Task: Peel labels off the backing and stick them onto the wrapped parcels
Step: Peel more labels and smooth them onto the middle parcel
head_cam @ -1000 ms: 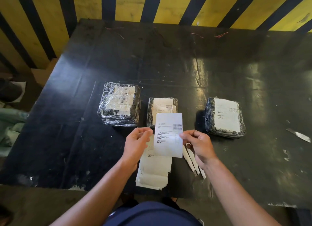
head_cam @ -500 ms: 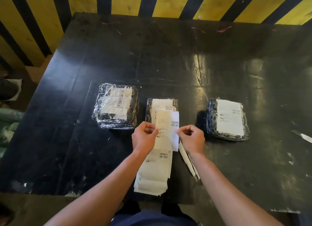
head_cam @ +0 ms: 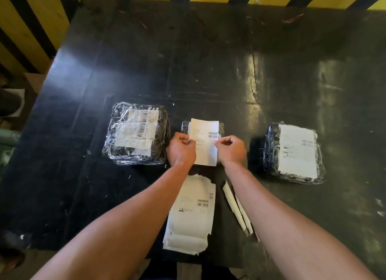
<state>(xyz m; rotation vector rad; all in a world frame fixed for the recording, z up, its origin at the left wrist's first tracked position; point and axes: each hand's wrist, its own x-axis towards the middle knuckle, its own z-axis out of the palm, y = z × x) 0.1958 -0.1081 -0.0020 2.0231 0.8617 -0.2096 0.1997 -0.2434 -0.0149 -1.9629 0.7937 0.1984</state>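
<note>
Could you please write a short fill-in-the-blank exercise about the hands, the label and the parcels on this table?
1. The number of wrapped parcels on the table is ____.
2. Both hands pinch one label over the ____ parcel of the row.
3. The stack of labels lies between the person's two ____.
4. The table's colour is ____.

Missing words: three; middle; forearms; black

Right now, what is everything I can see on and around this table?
wrapped parcels: three, black under clear film, in a row; left, middle, right
held label: one, white, over the middle parcel
label stack: one, white, near table edge
backing strips: a few, white, right of the stack
table: one, black, scuffed
wall: yellow with black stripes, behind
left hand: pinches the label's left edge
right hand: pinches its right edge
</note>
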